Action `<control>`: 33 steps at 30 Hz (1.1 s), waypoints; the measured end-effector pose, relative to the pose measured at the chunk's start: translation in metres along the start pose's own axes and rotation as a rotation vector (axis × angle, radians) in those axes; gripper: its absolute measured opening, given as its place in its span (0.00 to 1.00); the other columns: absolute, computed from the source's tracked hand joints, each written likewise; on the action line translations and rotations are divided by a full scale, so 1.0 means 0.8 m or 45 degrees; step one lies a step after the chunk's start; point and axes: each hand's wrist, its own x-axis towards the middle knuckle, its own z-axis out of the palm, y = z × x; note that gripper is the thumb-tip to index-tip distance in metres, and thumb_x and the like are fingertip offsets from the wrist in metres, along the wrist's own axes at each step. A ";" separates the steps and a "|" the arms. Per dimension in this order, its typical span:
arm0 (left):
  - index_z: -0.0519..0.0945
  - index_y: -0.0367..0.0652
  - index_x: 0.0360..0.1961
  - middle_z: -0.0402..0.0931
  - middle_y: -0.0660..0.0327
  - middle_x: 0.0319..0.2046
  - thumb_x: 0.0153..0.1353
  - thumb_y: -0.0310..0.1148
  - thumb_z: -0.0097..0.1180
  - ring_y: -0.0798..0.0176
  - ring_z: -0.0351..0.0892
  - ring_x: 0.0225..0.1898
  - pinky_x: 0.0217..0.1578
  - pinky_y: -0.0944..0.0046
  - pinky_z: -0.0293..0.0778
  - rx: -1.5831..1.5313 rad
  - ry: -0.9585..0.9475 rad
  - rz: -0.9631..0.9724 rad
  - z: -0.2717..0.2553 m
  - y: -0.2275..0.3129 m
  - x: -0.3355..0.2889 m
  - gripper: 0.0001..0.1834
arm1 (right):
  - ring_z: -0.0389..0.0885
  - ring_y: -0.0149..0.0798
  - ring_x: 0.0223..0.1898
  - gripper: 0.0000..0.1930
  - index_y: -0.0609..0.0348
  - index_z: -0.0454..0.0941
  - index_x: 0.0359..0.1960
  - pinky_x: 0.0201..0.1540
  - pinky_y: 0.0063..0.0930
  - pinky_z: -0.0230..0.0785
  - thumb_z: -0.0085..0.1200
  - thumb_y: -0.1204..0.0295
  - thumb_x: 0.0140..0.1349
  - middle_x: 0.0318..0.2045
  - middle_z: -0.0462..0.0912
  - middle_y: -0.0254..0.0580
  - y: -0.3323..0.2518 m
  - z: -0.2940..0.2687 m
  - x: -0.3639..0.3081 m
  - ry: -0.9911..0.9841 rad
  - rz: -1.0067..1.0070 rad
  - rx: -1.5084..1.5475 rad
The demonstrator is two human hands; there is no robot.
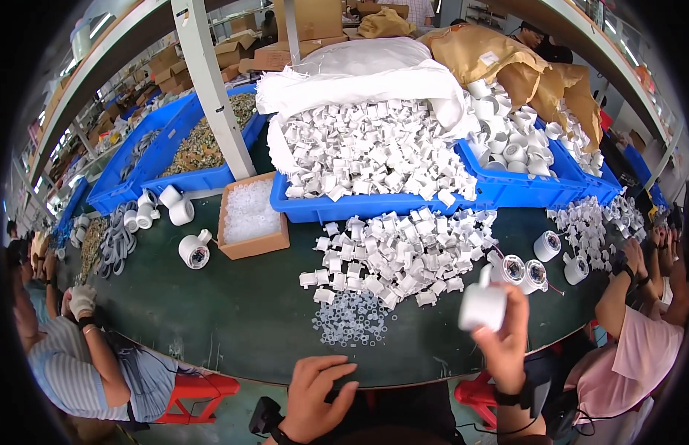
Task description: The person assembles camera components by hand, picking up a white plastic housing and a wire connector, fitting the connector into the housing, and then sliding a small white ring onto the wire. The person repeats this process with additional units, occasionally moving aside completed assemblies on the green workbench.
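My right hand (pixel 508 337) is raised at the right of the table's front edge, its fingers closed on a white cylindrical plastic housing (pixel 483 306) with a short stem on top. My left hand (pixel 318 393) is at the front edge, thumb and fingers apart, with nothing in it. Just beyond it lies a pile of small translucent rings (pixel 350 319). Behind the rings spreads a heap of small white plastic brackets (pixel 396 256). Past my right hand, round white housings (pixel 513 269) lie with circuit parts showing in their faces and thin wires.
Blue bins (pixel 374 208) with white parts line the back of the green table (pixel 211 319). A small cardboard box (pixel 257 247) stands left of the heap. A grey post (pixel 215 96) rises behind it. People sit close on the left (pixel 88 363) and right (pixel 626 334).
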 end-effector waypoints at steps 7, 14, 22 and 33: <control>0.56 0.28 0.70 0.59 0.41 0.68 0.66 0.30 0.56 0.46 0.61 0.68 0.67 0.51 0.59 -0.347 -0.142 -0.019 0.039 0.017 -0.010 0.36 | 0.75 0.55 0.59 0.32 0.61 0.73 0.59 0.61 0.42 0.69 0.72 0.80 0.50 0.62 0.74 0.56 0.024 0.110 -0.053 -0.491 -0.479 -0.556; 0.75 0.35 0.54 0.71 0.44 0.56 0.57 0.24 0.60 0.46 0.71 0.57 0.58 0.51 0.68 -0.051 0.182 -0.136 0.038 0.005 -0.006 0.22 | 0.70 0.40 0.67 0.33 0.65 0.54 0.73 0.71 0.35 0.59 0.54 0.83 0.68 0.70 0.67 0.51 0.020 0.124 -0.060 -0.743 0.353 0.215; 0.80 0.38 0.48 0.77 0.50 0.50 0.55 0.25 0.62 0.47 0.76 0.49 0.50 0.53 0.73 0.033 0.085 -0.068 0.030 0.016 0.005 0.17 | 0.78 0.30 0.51 0.14 0.65 0.78 0.55 0.50 0.24 0.72 0.56 0.84 0.69 0.49 0.77 0.40 0.021 0.113 -0.032 -0.731 0.336 0.333; 0.79 0.35 0.45 0.80 0.50 0.46 0.61 0.22 0.54 0.47 0.79 0.46 0.47 0.55 0.75 -0.118 0.164 -0.100 0.035 0.015 0.005 0.10 | 0.81 0.27 0.41 0.07 0.65 0.79 0.46 0.44 0.20 0.74 0.58 0.82 0.69 0.42 0.82 0.39 0.016 0.130 -0.049 -0.479 0.154 0.082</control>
